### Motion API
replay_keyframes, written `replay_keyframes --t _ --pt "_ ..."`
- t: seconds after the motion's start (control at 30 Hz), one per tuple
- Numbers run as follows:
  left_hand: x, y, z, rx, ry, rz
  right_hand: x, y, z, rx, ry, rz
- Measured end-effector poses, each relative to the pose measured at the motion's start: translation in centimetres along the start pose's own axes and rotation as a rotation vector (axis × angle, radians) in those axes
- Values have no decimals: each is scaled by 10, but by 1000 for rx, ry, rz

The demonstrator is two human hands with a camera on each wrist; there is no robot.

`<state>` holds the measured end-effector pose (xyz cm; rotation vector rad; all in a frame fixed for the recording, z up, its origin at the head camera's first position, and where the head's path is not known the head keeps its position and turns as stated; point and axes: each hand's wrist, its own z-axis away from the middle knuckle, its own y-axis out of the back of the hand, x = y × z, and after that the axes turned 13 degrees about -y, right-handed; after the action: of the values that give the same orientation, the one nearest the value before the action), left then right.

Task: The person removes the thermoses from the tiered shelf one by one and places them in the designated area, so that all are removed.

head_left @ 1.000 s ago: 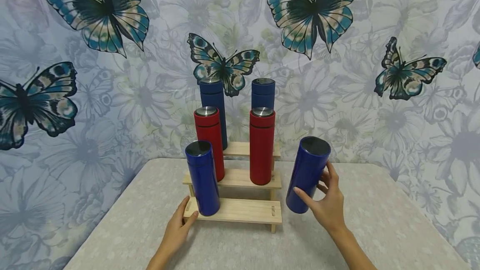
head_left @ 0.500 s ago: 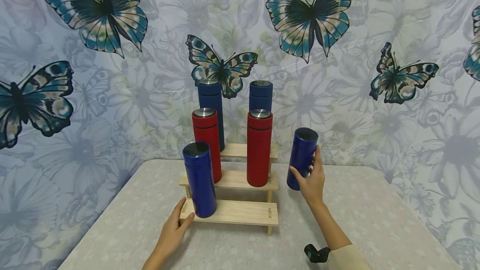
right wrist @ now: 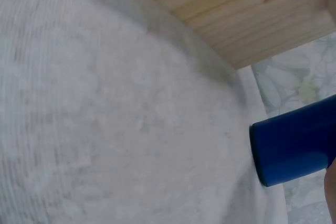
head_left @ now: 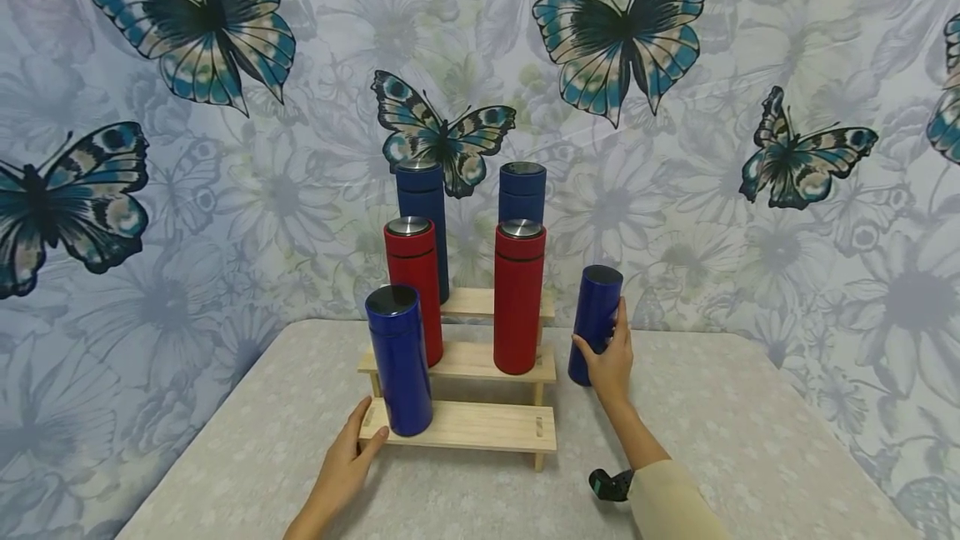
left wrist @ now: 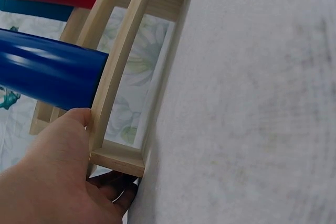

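Head view: a blue bottle point(head_left: 596, 315) is grasped by the right hand point(head_left: 611, 363), beside the wooden stand point(head_left: 487, 423); contact with the table point(head_left: 247, 448) cannot be confirmed. The stand's left end is gripped by the left hand point(head_left: 348, 450). Judged risk — the right red bottle point(head_left: 520, 302) could be toppled by a leftward swing, the front blue bottle point(head_left: 401, 369) by a jolted stand. Two navy bottles point(head_left: 522, 190) are seen behind.

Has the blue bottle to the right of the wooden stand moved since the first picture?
Yes; against the wooden stand, the blue bottle has moved farther back, toward the wall.
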<state>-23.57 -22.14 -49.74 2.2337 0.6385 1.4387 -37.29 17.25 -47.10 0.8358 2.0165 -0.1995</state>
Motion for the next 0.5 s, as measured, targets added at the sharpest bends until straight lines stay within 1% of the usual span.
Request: replay_keyframes --t 0.23,0.43,0.5 --pt "0 2 1 -7 3 -9 4 0 2 -29 -18 3" --pt "1 2 0 5 -56 -28 7 1 4 -65 -61 9" --pt "1 1 0 1 -53 -30 10 2 6 -90 -96 17"
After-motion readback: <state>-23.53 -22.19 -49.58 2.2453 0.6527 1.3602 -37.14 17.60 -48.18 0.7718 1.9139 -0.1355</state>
